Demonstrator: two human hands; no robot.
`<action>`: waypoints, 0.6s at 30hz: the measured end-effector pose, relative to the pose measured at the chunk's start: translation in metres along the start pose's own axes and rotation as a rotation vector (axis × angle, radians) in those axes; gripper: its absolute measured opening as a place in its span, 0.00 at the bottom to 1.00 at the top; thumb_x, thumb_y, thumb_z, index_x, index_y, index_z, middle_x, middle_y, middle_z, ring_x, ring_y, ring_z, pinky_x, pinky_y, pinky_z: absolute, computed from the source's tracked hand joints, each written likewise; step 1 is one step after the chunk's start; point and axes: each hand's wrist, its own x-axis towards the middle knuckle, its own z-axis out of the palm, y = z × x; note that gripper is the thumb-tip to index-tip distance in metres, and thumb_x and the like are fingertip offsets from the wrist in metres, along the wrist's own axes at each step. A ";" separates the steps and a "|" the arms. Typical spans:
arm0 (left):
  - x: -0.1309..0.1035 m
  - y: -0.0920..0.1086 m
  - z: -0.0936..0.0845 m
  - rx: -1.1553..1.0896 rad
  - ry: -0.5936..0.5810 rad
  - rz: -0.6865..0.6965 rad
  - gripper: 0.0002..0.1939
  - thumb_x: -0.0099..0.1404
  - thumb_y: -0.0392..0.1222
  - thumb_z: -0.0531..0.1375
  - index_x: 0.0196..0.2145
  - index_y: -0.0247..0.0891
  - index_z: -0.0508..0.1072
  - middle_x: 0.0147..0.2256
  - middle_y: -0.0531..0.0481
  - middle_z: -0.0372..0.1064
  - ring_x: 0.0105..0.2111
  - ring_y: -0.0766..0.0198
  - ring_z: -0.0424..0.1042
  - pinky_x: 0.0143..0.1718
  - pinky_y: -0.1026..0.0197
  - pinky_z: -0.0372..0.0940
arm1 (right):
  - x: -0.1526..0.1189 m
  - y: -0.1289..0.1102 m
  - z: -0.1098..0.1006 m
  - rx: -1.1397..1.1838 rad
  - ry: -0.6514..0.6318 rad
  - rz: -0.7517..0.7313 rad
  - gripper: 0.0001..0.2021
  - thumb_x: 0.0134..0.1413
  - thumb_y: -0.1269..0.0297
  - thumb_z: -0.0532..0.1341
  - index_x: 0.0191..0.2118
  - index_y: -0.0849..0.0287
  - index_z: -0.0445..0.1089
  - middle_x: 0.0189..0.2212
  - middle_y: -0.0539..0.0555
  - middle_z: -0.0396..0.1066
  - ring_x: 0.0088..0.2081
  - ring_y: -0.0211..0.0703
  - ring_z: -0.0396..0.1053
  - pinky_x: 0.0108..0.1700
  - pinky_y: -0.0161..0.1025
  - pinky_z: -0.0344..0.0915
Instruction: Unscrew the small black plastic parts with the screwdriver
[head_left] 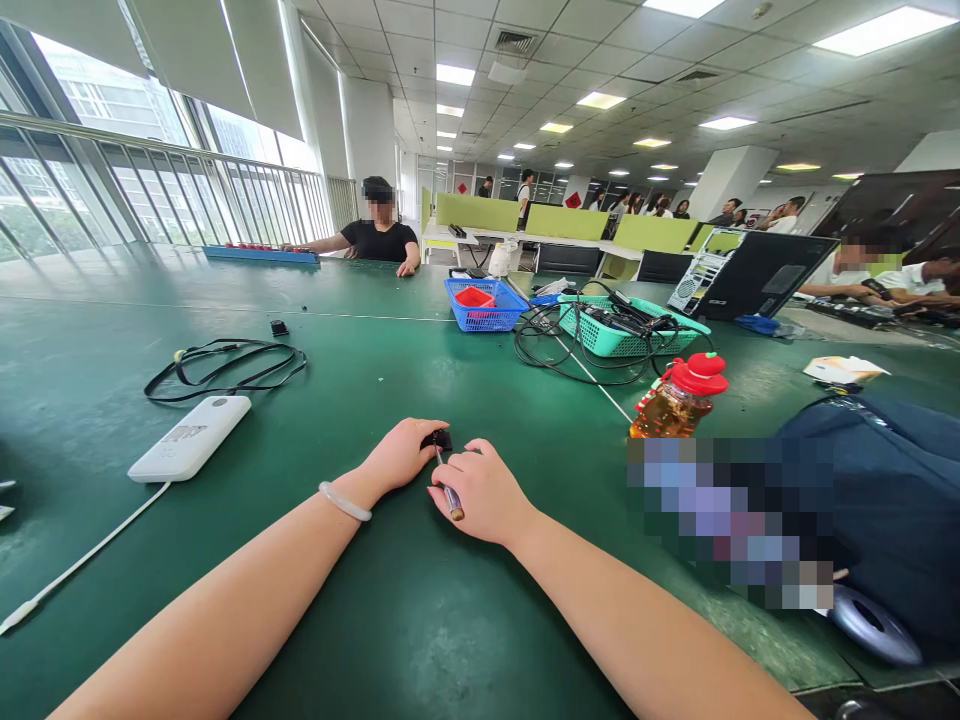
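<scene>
Near the middle of the green table [360,620], my left hand [401,452] is closed on a small black block-like part [442,438], whose exact kind I cannot make out. My right hand [484,492] grips a screwdriver [453,500] by its brownish handle. The thin shaft points away from me, and its tip meets the black part beside my left fingers. A pale bangle circles my left wrist. Further left on the table lie a white power bank [191,438] with a white cable and a looped black strap or cable [225,368].
A blue basket [487,318] with a red tray and a green basket [637,340] of tangled black cables stand ahead. To the right are a red-capped bottle [679,395], a dark bag [885,500] and a tilted black computer [765,275]. Across the table sits a person [380,240].
</scene>
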 end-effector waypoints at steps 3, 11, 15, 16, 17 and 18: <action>0.000 0.000 0.000 0.001 0.001 0.008 0.23 0.63 0.34 0.54 0.56 0.39 0.70 0.52 0.48 0.72 0.52 0.55 0.69 0.56 0.53 0.63 | 0.000 0.000 0.000 0.004 0.008 0.000 0.07 0.57 0.65 0.58 0.30 0.58 0.71 0.25 0.50 0.72 0.29 0.39 0.65 0.47 0.42 0.52; -0.001 0.001 0.000 0.000 0.002 0.005 0.23 0.63 0.33 0.55 0.56 0.38 0.69 0.52 0.48 0.72 0.52 0.54 0.68 0.56 0.53 0.63 | 0.000 0.000 0.000 0.006 0.011 0.000 0.08 0.57 0.65 0.58 0.29 0.58 0.71 0.25 0.50 0.72 0.29 0.39 0.65 0.47 0.42 0.52; -0.001 0.001 -0.001 -0.003 0.005 0.007 0.23 0.63 0.33 0.54 0.56 0.38 0.69 0.52 0.47 0.73 0.52 0.55 0.69 0.56 0.52 0.63 | 0.000 0.000 0.000 0.006 0.013 0.002 0.08 0.57 0.65 0.58 0.29 0.58 0.71 0.25 0.50 0.72 0.29 0.39 0.65 0.47 0.41 0.52; -0.001 0.001 -0.001 -0.004 0.004 0.007 0.23 0.63 0.33 0.54 0.56 0.38 0.69 0.52 0.47 0.73 0.52 0.55 0.69 0.56 0.52 0.63 | 0.000 0.000 0.001 0.006 0.013 0.002 0.08 0.57 0.65 0.58 0.29 0.58 0.71 0.25 0.50 0.72 0.29 0.39 0.65 0.47 0.41 0.52; 0.000 0.001 0.000 -0.004 0.005 0.007 0.23 0.63 0.33 0.54 0.56 0.38 0.70 0.52 0.47 0.73 0.52 0.54 0.69 0.56 0.52 0.63 | 0.000 0.000 0.001 0.006 0.013 0.001 0.08 0.57 0.65 0.58 0.29 0.58 0.71 0.25 0.50 0.72 0.29 0.39 0.65 0.47 0.41 0.52; 0.000 0.001 0.000 -0.005 0.006 0.008 0.23 0.63 0.33 0.54 0.55 0.38 0.70 0.52 0.47 0.72 0.52 0.54 0.68 0.56 0.52 0.63 | 0.000 0.000 0.001 0.007 0.013 0.000 0.08 0.57 0.65 0.58 0.30 0.58 0.71 0.25 0.50 0.72 0.29 0.39 0.65 0.47 0.41 0.52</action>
